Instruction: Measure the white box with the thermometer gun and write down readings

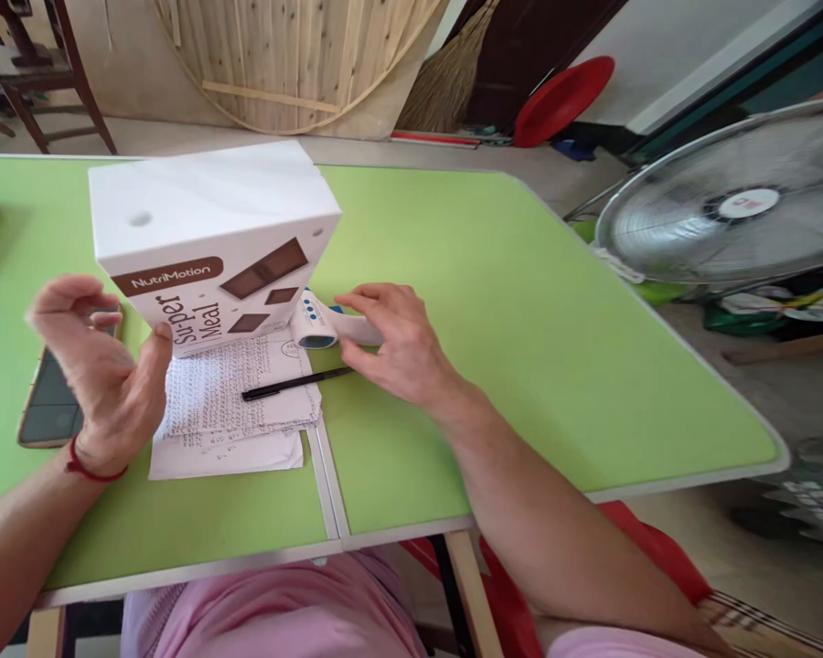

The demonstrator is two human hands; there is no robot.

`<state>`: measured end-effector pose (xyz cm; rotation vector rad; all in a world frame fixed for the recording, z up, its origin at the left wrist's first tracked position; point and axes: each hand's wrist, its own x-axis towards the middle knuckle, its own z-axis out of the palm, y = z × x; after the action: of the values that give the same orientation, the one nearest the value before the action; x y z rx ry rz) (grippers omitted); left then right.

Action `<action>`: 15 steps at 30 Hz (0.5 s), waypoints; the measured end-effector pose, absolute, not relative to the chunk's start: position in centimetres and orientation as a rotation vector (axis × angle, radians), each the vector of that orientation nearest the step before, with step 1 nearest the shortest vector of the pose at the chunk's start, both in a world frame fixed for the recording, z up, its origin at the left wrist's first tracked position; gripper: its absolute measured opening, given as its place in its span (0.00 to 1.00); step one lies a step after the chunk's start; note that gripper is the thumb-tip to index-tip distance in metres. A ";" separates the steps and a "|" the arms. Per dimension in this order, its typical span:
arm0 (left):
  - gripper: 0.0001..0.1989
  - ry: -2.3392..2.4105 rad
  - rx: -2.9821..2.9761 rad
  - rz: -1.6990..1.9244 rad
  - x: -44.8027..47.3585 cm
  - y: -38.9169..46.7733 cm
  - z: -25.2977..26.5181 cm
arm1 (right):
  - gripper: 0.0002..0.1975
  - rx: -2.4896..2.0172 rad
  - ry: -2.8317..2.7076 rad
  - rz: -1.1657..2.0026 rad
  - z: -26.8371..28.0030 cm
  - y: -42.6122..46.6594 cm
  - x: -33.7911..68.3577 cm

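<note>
A white NutriMotion box (212,206) with brown panels stands on the green table. My left hand (106,366), with a red cord at the wrist, is raised at its left side. The fingers are spread and the thumb overlaps the box's lower corner in view; contact cannot be made out. My right hand (401,343) is around the handle of a white handheld device (314,324), which looks like an infrared thermometer. Thumb and fingers are apart on either side of the handle, without a visible firm grip. A black pen (294,384) rests on handwritten papers (212,393) below the box.
A phone (51,402) lies at the left, partly behind my left hand. The green table (555,366) has a metal seam near its middle. Beyond its right edge stands a large fan (741,201). A wooden chair (48,82) and a red basin (566,96) are farther back.
</note>
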<state>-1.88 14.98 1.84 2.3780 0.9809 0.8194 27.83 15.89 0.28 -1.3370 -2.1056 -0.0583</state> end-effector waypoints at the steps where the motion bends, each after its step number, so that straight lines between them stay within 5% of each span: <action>1: 0.23 0.973 2.409 0.805 -1.7 14.7 2.0 | 0.11 -1.279 -2.113 -0.027 0.6 15.6 27.7; 15: 0.17 0.814 3.021 0.347 -0.1 12.8 3.5 | 0.10 -1.256 -2.474 -0.114 1.9 14.2 27.2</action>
<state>-0.07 12.75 3.50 3.0209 0.8143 0.3472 27.18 14.20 1.86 -1.2560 -2.4744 -0.1145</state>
